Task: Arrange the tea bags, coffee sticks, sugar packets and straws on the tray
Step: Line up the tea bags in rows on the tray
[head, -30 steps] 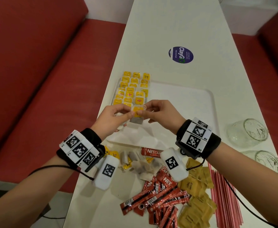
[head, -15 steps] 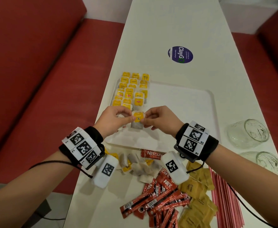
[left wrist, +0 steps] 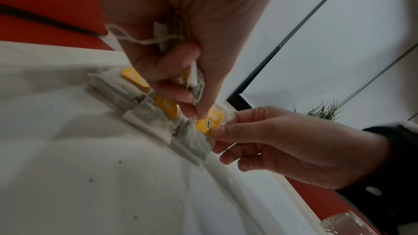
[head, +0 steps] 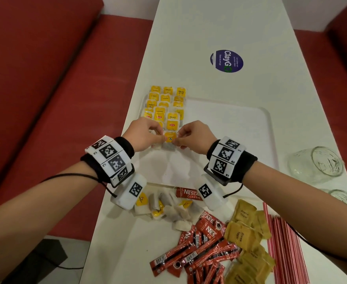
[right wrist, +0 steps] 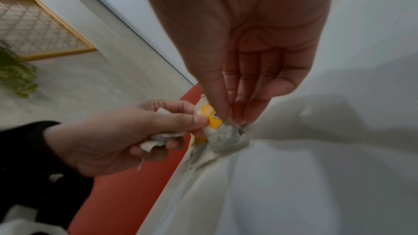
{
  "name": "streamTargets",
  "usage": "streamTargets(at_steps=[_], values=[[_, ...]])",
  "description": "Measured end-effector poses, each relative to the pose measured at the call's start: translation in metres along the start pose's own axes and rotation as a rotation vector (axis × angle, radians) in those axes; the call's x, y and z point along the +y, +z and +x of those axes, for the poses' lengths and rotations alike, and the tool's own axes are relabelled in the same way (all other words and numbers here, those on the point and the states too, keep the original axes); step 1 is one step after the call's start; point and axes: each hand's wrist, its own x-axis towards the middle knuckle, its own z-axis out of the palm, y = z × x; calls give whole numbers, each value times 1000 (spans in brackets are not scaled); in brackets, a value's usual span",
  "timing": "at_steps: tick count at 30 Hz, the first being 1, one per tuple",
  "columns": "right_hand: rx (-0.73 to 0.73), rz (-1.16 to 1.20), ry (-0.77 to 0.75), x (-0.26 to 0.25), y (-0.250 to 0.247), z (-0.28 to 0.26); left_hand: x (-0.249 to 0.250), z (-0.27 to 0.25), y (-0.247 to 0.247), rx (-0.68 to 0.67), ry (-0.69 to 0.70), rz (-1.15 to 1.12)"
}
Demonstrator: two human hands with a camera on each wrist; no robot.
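While pinched from both sides, tea bag [head: 170, 140] down on the tray [head: 226, 124], at the near end of the rows of tea bags [head: 165, 107] filling the tray's left part. Left hand [head: 142, 133] with thumb and forefinger nipped on the bag's left edge by the yellow tag [left wrist: 207, 126], remaining fingers curled round spare tea bags [left wrist: 168, 40] bunched in the palm, a loose string dangling. Right hand [head: 193, 136] with thumb and fingertips pressed together on the bag's right edge, clamping paper and tag alike. Bag's lower end touching the tray floor, just beside the last bag of the neighbouring row. Nearer than the tray, on the table [head: 219, 27]: a loose heap of tea bags [head: 166, 208] just off the near rim, red coffee sticks [head: 199, 251] further this way, brown sugar packets [head: 244, 232] to their right, pink straws [head: 285, 249] beyond those. Right of the tray, two glass jars [head: 316, 165] on their sides. Beyond the tray's far rim, a round blue sticker [head: 227, 61].
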Motion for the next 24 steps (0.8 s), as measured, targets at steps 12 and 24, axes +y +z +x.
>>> streamTargets(at_steps=[12, 24], values=[[35, -253, -133, -2, -4, -12, -4, 13, 4, 35, -16, 23], [-110, -391, -154, 0, 3, -12, -10, 3, -3, 109, -42, -50]])
